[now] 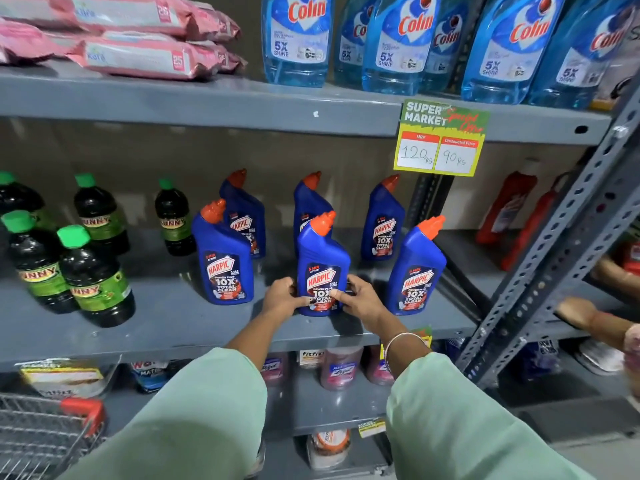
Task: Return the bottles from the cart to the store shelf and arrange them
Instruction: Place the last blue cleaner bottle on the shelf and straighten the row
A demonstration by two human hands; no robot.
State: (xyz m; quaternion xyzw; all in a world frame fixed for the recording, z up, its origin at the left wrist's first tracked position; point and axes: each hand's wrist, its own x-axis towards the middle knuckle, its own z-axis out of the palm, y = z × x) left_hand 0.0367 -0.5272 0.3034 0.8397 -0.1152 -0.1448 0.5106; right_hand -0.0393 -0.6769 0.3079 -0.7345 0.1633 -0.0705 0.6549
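Note:
A blue Harpic bottle (322, 258) with an orange cap stands upright on the grey middle shelf (180, 323), near its front. My left hand (282, 296) grips its lower left side and my right hand (360, 299) grips its lower right side, thumbs on the label. Two more Harpic bottles stand in the same front row, one to the left (225, 258) and one to the right (415, 268). Three others stand behind them in a back row (382, 223). The wire cart (45, 434) with a red handle shows at the bottom left; its contents are out of view.
Dark bottles with green caps (93, 278) crowd the shelf's left part. Blue Colin bottles (398, 43) and pink packs (138, 57) sit on the shelf above, where a price tag (440, 140) hangs. A slanted metal upright (554, 244) stands right; another person's hand (581, 317) reaches beyond it.

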